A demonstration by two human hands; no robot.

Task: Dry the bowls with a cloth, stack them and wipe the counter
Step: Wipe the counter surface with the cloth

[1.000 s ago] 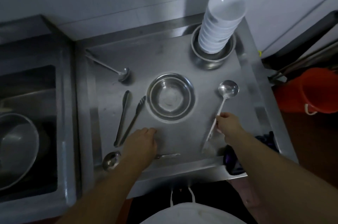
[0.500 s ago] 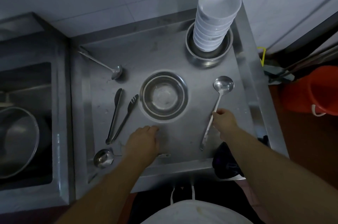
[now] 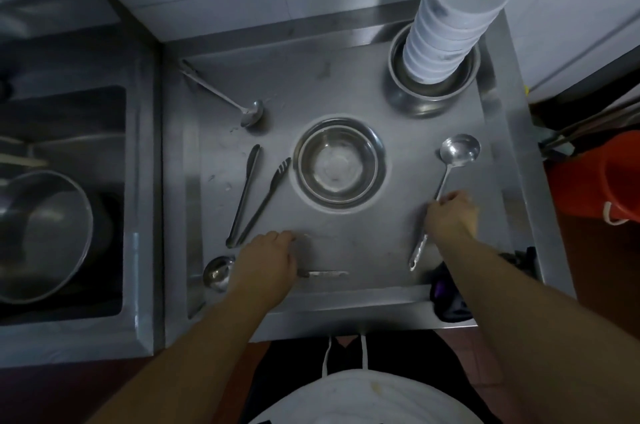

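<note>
Sink (image 3: 69, 319): at far left I see a steel basin sunk below the worktop, with a big pan (image 3: 41, 236) lying in it.
Left hand (image 3: 265, 262): palm down on the worktop near the front edge, fingers loosely bent. It covers the handle of a ladle (image 3: 217, 272); I cannot tell whether it grips it.
Tongs (image 3: 254, 195): lying flat between the sink side and the steel bowl. A second ladle (image 3: 251, 110) lies behind them.
Steel bowl (image 3: 338, 162): upright in the middle of the worktop, alone, not stacked.
Right hand (image 3: 452, 216): fingers curled round the handle of a third ladle (image 3: 459, 150), pinching it mid-shaft.
White bowls (image 3: 453, 18): a tall stack leaning in a steel bowl at the back right corner.
Progress: I judge stacking largely done. The middle bowl remains, and wiping looks not yet begun.
Cloth (image 3: 446, 295): a dark bundle at the front right edge may be it; unsure.
Worktop (image 3: 363, 243): dull steel with a raised rim and faint smears.
Room: tiled wall behind, a red bucket (image 3: 595, 178) on the floor at right, and dim light.
</note>
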